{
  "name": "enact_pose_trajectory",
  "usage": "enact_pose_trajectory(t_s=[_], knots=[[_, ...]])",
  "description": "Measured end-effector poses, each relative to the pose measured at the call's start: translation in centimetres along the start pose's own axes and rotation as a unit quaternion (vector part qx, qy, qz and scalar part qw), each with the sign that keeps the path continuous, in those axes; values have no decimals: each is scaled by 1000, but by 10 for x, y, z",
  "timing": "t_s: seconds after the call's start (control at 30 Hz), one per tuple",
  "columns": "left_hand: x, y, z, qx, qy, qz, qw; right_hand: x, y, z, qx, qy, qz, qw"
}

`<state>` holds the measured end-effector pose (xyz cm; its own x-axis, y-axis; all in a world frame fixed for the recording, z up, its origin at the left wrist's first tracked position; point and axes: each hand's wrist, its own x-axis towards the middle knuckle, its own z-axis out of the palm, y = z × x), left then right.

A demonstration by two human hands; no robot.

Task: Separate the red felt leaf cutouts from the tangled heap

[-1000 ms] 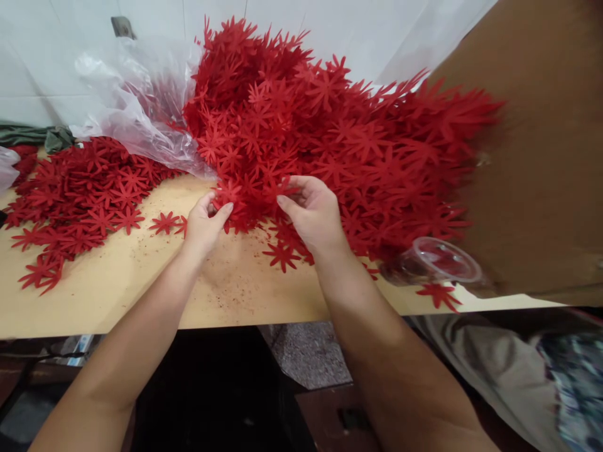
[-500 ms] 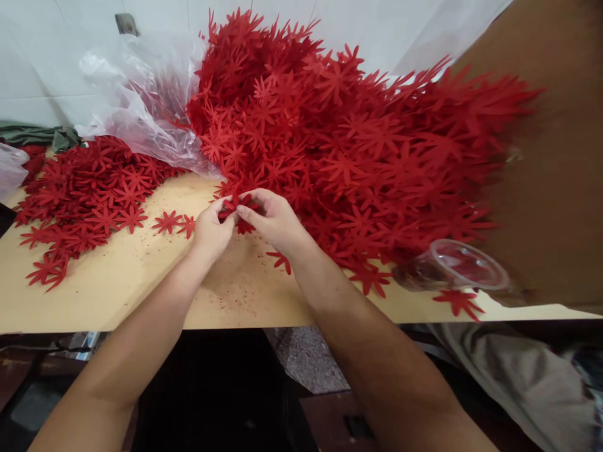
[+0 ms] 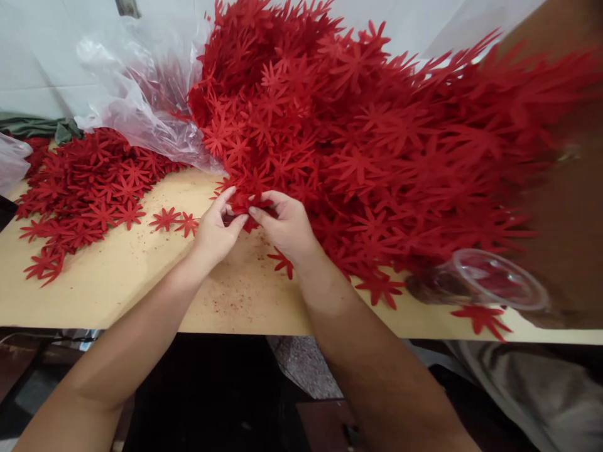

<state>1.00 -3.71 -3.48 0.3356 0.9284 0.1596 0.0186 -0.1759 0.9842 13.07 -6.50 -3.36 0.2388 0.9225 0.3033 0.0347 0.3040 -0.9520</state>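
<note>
My right hand [image 3: 291, 229] pinches a red flower-shaped cutout [image 3: 248, 206] between thumb and fingers, just above the table. My left hand [image 3: 213, 237] is closed at the left edge of the same cutout, thumb and fingertips against its petals. The fingers partly hide it. Behind both hands rises a big heap of red flower cutouts [image 3: 358, 157], with thin pointed petals. A lower, flatter pile of red flower cutouts [image 3: 89, 188] lies to the left. Two loose cutouts [image 3: 166, 219] rest on the table between that pile and my left hand.
The light wooden table [image 3: 155, 276] carries reddish crumbs. A clear plastic cup [image 3: 499, 279] lies on its side at the right, by a brown cardboard panel [image 3: 565, 251]. A clear plastic bag [image 3: 151, 119] stands against the tiled wall. Green cloth [image 3: 38, 127] sits at far left.
The view has shifted slightly, so the heap and cup appear farther right. My left thumb and fingers have parted a little around the cutout; my right hand keeps its pinch.
</note>
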Motion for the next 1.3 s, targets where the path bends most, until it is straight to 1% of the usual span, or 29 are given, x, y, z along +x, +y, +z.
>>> enact_pose_trajectory(t_s=[0.1, 0.17, 0.3, 0.37, 0.4, 0.47, 0.53, 0.6, 0.7, 0.77, 0.83, 0.97, 1.1, 1.2, 1.3], knots=[[-4, 6, -1, 9, -4, -7, 1000, 2, 0, -2, -9, 59, -6, 998], [-7, 9, -1, 5, -16, -10, 1000, 1, 0, -2, -25, 85, -12, 996], [-9, 10, -1, -26, -73, -11, 997, -4, -1, 3, -72, 75, -14, 994], [-9, 9, 0, -43, -86, -6, 995, -6, 0, 5, -81, 63, -26, 994], [-9, 8, 0, -54, -84, -2, 995, -7, 0, 7, -80, 55, -36, 995], [-8, 7, 1, -89, -58, 5, 994, -8, 1, 9, -75, 35, -57, 995], [-6, 7, 1, -120, -17, 8, 993, -8, 3, 11, -65, 9, -63, 996], [-3, 6, -1, -140, 22, 1, 990, -9, 3, 12, -47, -25, -58, 997], [1, 6, -5, -164, 58, -18, 985, -10, 4, 12, -20, -77, -42, 996], [3, 8, -8, -179, 77, -24, 981, -10, 4, 11, -24, -85, -27, 996], [5, 9, -11, -188, 91, -33, 977, -9, 5, 9, -44, -60, -19, 997], [6, 12, -16, -195, 109, -53, 973, -7, 6, 5, -81, 10, -27, 996], [4, 13, -17, -164, 93, -48, 981, -6, 7, 4, -119, 62, -54, 989], [3, 13, -15, -139, 91, -40, 985, -6, 8, 3, -134, 87, -72, 984], [3, 13, -14, -126, 102, -29, 986, -6, 7, 4, -100, 95, -63, 988]])
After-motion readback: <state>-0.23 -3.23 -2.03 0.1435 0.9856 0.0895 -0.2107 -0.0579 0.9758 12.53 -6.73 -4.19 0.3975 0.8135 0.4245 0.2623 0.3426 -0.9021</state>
